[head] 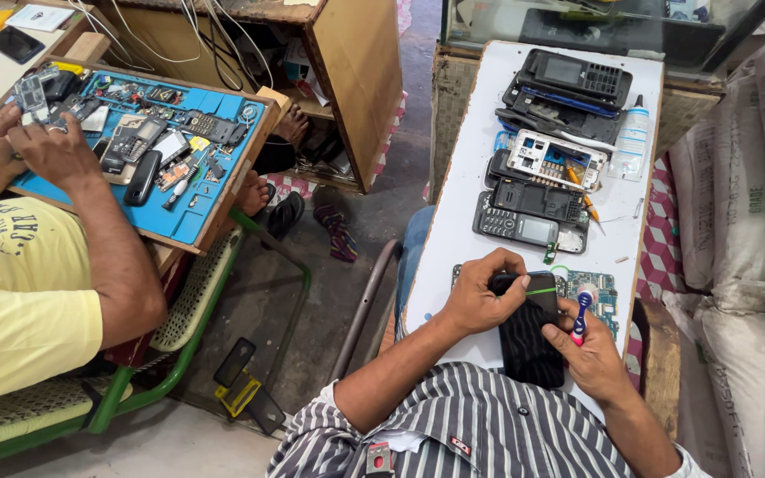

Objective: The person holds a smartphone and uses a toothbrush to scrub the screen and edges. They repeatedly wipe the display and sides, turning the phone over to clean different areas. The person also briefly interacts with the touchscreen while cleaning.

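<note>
Left hand (475,296) is curled around the near end of a black phone (524,341) lying on the white board (462,239), thumb and fingers pinching a thin green pick (540,290) at its far edge. Right hand (591,354) is closed on a small blue-handled screwdriver (581,312), just right of the phone. Light, stiff, probably fragile: best gripped by its side edges.

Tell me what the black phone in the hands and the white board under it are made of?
The black phone, gripped by the left hand, looks like plastic: its back is matte with a fine dotted texture. The white board looks like painted or laminated wood, flat and smooth with a faint sheen, though its core is hidden.
</note>
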